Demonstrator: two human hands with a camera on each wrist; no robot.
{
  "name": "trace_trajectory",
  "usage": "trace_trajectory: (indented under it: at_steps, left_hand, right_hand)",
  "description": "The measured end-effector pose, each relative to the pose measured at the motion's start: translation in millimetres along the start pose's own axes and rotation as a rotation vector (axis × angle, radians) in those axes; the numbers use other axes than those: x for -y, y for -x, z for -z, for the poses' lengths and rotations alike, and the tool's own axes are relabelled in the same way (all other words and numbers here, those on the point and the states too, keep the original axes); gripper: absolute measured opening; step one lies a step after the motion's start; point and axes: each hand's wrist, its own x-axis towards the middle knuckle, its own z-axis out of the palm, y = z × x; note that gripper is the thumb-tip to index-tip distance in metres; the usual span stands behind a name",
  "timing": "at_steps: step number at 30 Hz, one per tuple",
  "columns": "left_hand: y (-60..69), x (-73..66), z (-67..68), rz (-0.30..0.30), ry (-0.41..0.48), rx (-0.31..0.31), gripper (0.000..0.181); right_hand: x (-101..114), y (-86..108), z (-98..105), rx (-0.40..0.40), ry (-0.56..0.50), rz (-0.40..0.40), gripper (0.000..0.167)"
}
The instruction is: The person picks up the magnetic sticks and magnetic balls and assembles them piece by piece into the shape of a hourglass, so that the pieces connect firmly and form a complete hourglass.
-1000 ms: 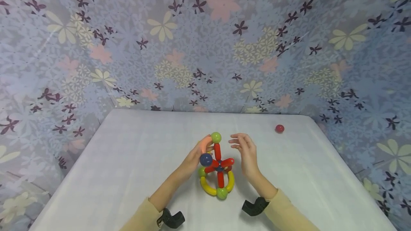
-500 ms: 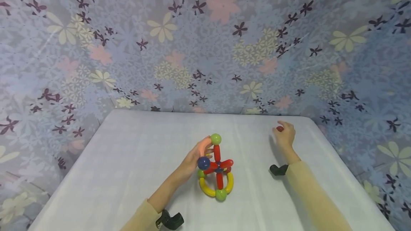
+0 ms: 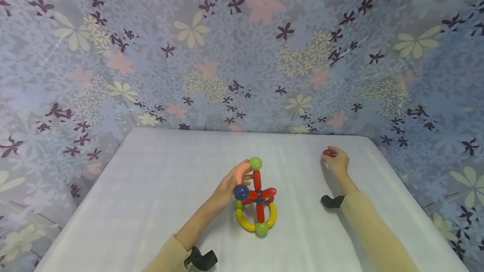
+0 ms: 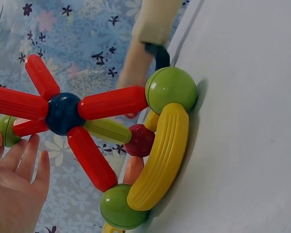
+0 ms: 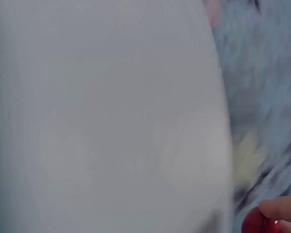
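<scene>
A toy frame of coloured balls and ribbed rods stands on the table in the middle of the head view. Red rods radiate from its dark blue centre ball, and yellow curved rods join green balls at its base. My left hand grips its upper left side by an orange curved rod, between a green ball and a dark blue ball. Toward the far right, my right hand pinches a loose red ball between thumb and fingers.
A white cloth covers the table, with its far edge against a flower-patterned fabric backdrop. Black straps with dark mounts sit at both wrists, beside the beige sleeves.
My right hand has moved from beside the toy frame to the far right and taken hold of the red ball. The left hand stays on the frame, nearly still.
</scene>
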Motion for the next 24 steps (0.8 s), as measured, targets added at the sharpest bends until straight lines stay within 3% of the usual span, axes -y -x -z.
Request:
trace_trajectory:
  at_steps: [4, 8, 13, 18, 24]
  left_hand:
    - [-0.9, -1.2, -0.5, 0.005, -0.021, -0.003, 0.065]
    - [-0.1, -4.2, -1.4, -0.004, -0.036, -0.019, 0.067]
    - [1.7, -6.2, -2.1, -0.007, -0.049, -0.036, 0.070]
    - [2.1, -5.8, -1.7, -0.005, -0.050, -0.038, 0.070]
    - [1.2, -4.8, -0.6, -0.021, -0.046, -0.037, 0.070]
  right_hand:
    - [44.8, 41.9, 9.4, 0.065, -0.163, 0.019, 0.041]
    - [93.4, 94.6, 20.3, 0.214, -0.350, 0.136, 0.044]
    - [128.8, 147.0, 26.7, 0.349, -0.403, 0.294, 0.042]
    - [139.3, 171.9, 21.5, 0.402, -0.404, 0.389, 0.038]
    - [143.1, 182.1, 15.0, 0.417, -0.443, 0.435, 0.038]
